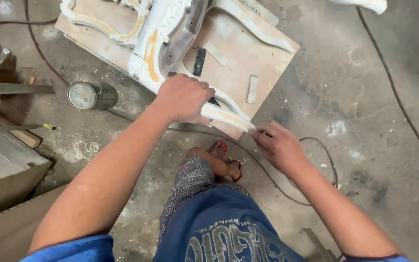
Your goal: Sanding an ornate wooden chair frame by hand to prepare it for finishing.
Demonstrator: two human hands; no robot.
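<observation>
White, yellow-streaked chair leg (226,115)

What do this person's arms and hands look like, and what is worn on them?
Both arms are bare from the upper arm down. The left hand and the right hand wear no gloves, rings or watch that can be seen. Short bright blue sleeves show at the bottom edge of the picture, on both sides.

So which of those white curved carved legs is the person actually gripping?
The white curved carved leg pointing toward the person, overhanging the plywood board: left hand wraps it, right hand at its tip. The other legs lie untouched.
</observation>
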